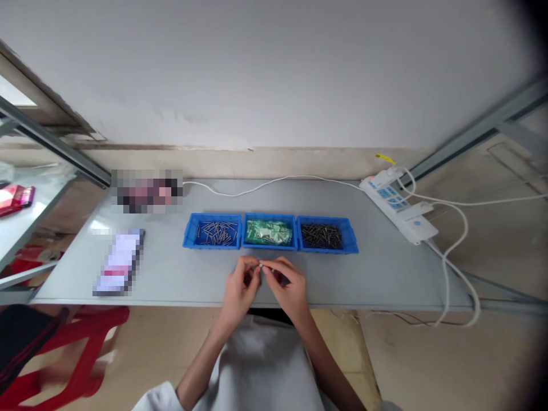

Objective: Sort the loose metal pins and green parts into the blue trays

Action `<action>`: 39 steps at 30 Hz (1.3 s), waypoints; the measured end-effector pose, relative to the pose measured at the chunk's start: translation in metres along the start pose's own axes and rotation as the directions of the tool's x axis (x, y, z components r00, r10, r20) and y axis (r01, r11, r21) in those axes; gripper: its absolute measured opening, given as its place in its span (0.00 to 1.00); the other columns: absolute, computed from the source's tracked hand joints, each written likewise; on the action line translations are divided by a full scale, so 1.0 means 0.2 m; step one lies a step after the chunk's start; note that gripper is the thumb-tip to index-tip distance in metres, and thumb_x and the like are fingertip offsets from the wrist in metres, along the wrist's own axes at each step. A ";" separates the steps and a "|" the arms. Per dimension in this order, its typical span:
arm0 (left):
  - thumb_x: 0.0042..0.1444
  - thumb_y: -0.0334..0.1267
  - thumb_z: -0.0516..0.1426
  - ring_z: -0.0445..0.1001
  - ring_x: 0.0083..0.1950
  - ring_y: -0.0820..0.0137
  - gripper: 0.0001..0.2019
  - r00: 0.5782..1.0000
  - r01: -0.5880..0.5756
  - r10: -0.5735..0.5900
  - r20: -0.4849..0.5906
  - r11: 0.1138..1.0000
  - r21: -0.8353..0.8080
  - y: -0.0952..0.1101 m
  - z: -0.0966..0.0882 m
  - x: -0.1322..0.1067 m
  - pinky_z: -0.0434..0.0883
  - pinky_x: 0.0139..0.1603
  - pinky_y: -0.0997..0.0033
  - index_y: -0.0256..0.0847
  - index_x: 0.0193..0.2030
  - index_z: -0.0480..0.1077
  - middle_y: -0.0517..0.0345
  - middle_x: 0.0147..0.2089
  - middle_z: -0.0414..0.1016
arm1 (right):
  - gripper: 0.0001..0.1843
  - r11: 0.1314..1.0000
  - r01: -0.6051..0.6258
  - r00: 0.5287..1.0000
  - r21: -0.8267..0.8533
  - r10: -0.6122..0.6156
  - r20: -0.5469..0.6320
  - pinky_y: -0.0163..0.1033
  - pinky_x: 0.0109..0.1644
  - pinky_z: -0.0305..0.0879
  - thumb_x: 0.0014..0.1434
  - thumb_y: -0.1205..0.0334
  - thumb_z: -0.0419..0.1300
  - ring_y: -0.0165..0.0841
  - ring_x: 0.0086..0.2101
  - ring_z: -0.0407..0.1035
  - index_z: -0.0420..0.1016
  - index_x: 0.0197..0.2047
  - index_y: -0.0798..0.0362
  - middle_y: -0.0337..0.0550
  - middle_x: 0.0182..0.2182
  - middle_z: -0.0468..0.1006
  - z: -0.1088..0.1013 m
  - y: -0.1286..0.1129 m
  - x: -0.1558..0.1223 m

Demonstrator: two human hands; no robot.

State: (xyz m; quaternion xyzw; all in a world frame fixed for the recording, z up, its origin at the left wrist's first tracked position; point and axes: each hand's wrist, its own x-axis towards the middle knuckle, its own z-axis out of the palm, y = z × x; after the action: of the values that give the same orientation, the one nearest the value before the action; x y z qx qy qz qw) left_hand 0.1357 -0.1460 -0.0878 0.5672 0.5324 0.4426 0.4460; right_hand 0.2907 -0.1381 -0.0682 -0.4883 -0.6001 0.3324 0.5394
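Note:
My left hand (242,283) and my right hand (287,285) meet over the front of the table, fingertips pinched together. Between them is a small whitish piece (261,265), too small to name; both hands seem closed on it. Just beyond my fingers three blue bins stand side by side. Thin silvery metal pins (217,233) lie loose in the left bin (188,240). Small clear-and-green plastic packets (269,232) fill the middle bin (269,248). The right bin (351,238) holds a pile of dark screws or pins (321,235).
A power strip (400,205) with white plugs and cables lies at the table's right. A white cable (257,187) runs along the back. At left are a blurred phone-like object (119,262) and another blurred item (148,192). A red stool (81,354) stands below left.

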 end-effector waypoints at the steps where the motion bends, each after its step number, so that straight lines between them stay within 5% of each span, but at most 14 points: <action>1: 0.74 0.46 0.58 0.75 0.31 0.71 0.08 1.000 -0.005 0.005 0.001 1.000 0.000 0.00 0.00 0.00 0.72 0.35 0.72 0.44 0.48 0.67 0.61 0.34 0.78 | 0.10 1.000 -0.002 1.000 0.004 0.002 -0.001 0.36 0.28 0.66 0.71 0.60 0.65 0.30 0.25 0.68 0.91 0.45 0.46 0.40 0.30 0.80 0.00 0.00 0.00; 16: 0.73 0.45 0.59 0.79 0.31 0.71 0.08 0.999 -0.021 0.021 0.026 1.000 -0.004 0.04 -0.01 0.01 0.74 0.35 0.72 0.44 0.47 0.70 0.57 0.37 0.83 | 0.13 0.985 -0.167 0.984 0.044 0.169 -0.056 0.38 0.38 0.76 0.74 0.57 0.61 0.36 0.33 0.80 0.87 0.46 0.48 0.43 0.34 0.86 0.01 0.05 0.01; 39: 0.74 0.48 0.59 0.78 0.30 0.71 0.10 1.000 0.003 -0.004 -0.017 0.999 -0.034 0.04 -0.01 0.01 0.74 0.35 0.72 0.45 0.47 0.67 0.58 0.38 0.84 | 0.13 0.970 -0.230 0.970 0.078 0.234 -0.058 0.36 0.33 0.72 0.73 0.53 0.61 0.34 0.28 0.76 0.86 0.46 0.49 0.40 0.29 0.83 0.01 0.05 0.01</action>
State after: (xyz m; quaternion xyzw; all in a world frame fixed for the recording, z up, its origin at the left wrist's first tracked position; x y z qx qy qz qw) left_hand 0.1357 -0.1443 -0.0803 0.5546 0.5296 0.4558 0.4518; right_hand 0.2909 -0.1323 -0.0774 -0.5466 -0.5082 0.3977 0.5336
